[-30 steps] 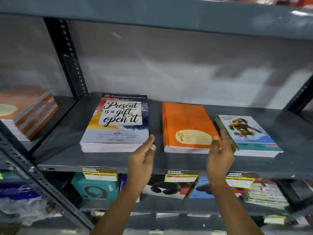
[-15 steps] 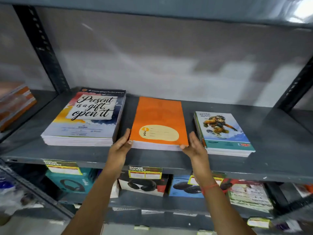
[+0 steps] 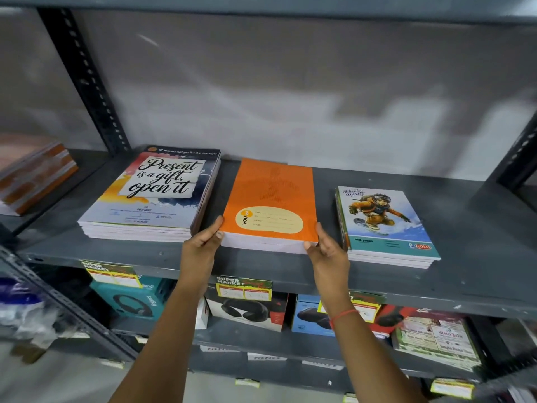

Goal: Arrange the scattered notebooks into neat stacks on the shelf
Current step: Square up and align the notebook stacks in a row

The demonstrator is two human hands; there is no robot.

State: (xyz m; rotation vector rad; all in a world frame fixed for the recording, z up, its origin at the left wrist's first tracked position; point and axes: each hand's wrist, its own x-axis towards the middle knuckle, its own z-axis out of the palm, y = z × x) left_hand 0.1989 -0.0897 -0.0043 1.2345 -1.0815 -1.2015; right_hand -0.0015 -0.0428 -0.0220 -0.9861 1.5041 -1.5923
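Grey metal shelf (image 3: 465, 286) carries three piles. Between left hand (image 3: 202, 250) and right hand (image 3: 328, 253), the orange stack (image 3: 270, 205) is clamped at its near corners, likely to square its edges; quote-cover stack (image 3: 151, 196) just left, snowboarder stack (image 3: 383, 225) right.

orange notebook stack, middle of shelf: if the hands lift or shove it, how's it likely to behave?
The orange stack is thick, so probably heavy. Its loose notebooks would likely shear if pushed from one side; the left hand and right hand bracket both front corners. Glossy covers may slide on the shelf.
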